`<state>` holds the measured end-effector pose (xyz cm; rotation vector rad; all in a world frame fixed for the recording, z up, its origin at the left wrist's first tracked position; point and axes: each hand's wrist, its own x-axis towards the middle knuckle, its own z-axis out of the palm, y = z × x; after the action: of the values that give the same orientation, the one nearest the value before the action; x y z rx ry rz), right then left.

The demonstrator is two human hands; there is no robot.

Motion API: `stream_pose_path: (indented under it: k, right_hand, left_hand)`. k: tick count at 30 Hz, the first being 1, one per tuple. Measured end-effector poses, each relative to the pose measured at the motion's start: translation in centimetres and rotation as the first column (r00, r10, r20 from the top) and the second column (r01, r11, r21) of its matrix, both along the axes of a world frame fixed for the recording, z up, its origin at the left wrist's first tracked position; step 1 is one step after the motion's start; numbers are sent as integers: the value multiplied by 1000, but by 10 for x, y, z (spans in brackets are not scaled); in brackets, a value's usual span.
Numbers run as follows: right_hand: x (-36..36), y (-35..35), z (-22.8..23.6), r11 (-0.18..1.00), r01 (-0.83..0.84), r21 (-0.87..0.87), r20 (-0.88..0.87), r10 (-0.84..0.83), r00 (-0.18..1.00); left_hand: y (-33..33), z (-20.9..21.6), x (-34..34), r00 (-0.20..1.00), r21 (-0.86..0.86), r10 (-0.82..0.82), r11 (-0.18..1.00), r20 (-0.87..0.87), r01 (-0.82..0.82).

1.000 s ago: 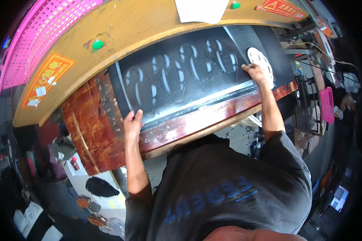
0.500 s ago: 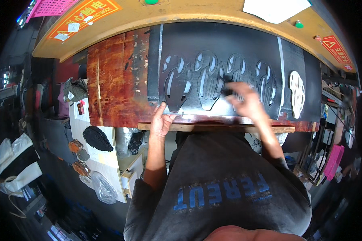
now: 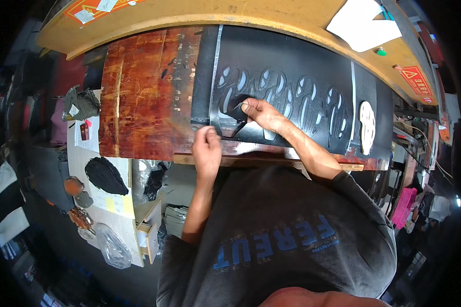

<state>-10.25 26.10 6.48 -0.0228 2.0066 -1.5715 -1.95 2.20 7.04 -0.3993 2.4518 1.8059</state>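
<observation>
A black sheet (image 3: 271,46) lies on the bench, with several sole-shaped outlines cut into it, pale slits showing through. At the leftmost outline (image 3: 228,94), my right hand (image 3: 264,115) pinches a bit of thin black cut material between thumb and fingers. How far that piece is lifted is hard to tell. My left hand (image 3: 207,148) is closed just left of it, over the bench's front edge; what its fingers hold, if anything, is hidden. A white sole-shaped piece (image 3: 367,128) rests to the right of the sheet.
A yellow machine beam (image 3: 189,15) runs across the far side, with a white paper (image 3: 363,25) and a green button (image 3: 381,51) on it. Worn red-brown board (image 3: 143,92) forms the left of the bench. A side table at lower left bears a black bundle (image 3: 106,175).
My right hand has moved left from the outlines on the right to the leftmost one and now pinches. My left hand has gone from fingers on the sheet's edge to closed. The view has shifted slightly.
</observation>
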Motion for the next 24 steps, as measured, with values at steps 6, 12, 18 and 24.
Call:
stream_pose_path:
  k: [6, 12, 18, 24]
  right_hand:
    - [-9, -4, 8, 999, -12, 46, 48, 10, 999]
    - [2, -15, 4, 990, 26, -137, -9, -28, 1000]
    - [-2, -10, -10, 988, 137, -68, 88, -131, 987]
    - [-133, 67, 60, 690, 663, 288, -679, -341, 650]
  left_hand:
    - [41, -8, -55, 882, 499, -326, 858, 341, 124]
    - [29, -20, -45, 901, 711, -383, 690, 205, 131]
    - [30, -33, -44, 893, 647, -403, 739, 200, 188]
    - [33, -60, -40, 934, 449, -317, 867, 166, 215]
